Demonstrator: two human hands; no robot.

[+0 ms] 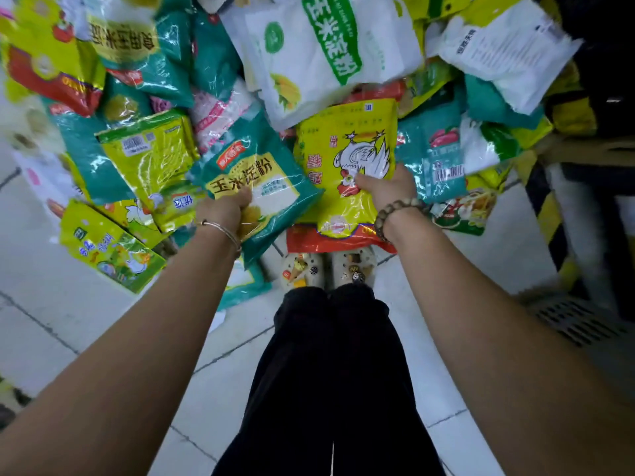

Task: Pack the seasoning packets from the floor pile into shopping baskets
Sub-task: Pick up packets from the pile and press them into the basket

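Note:
A pile of seasoning packets (220, 108) covers the floor in front of me, in teal, yellow, white and red. My left hand (226, 209) grips a teal corn-starch packet (261, 180) by its near edge. My right hand (388, 188) holds a yellow packet with a chicken drawing (347, 149) by its right side, thumb on its face. Both packets lie at the near edge of the pile. A large white corn-starch bag (319, 53) sits above them. No shopping basket is clearly visible.
My feet in pale decorated clogs (326, 269) stand right at the pile's near edge on grey floor tiles (62, 304). A black-and-yellow striped post (546, 214) and a dark grate (577, 321) are at the right.

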